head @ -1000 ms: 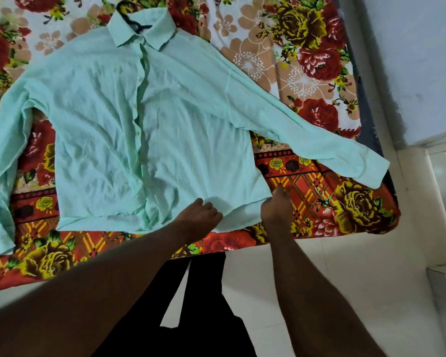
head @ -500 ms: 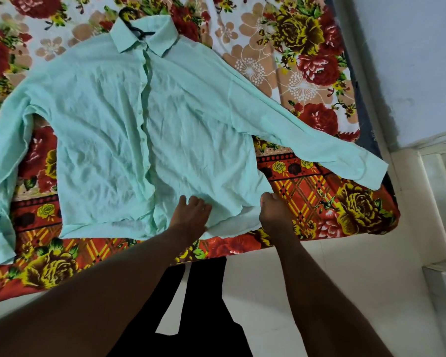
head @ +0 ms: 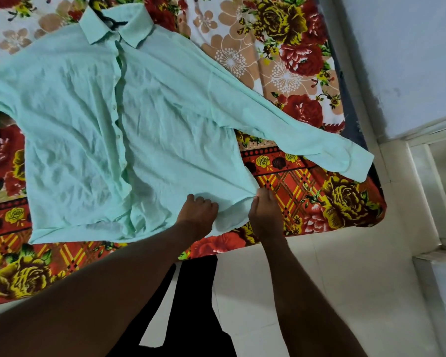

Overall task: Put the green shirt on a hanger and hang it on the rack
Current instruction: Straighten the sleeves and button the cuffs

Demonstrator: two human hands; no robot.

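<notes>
From the head view, the green shirt (head: 108,140) lies spread flat, front up, on the bed (head: 319,191), which is covered in a bright floral sheet. The shirt's collar is at the far end and its button placket runs down the middle. A black hanger (head: 106,19) shows at the collar, its hook poking out past the neck opening. One sleeve (head: 307,135) stretches out toward the bed's right edge, near the wall (head: 410,47). Both hands are at the near hem. The left hand (head: 197,213) has its fingers curled down onto the cloth, gripping it. Just beside it, the right hand (head: 264,215) pinches the hem's right corner. The fabric between them is slightly raised. Pale floor tiles (head: 345,279) show below the bed's edge.
</notes>
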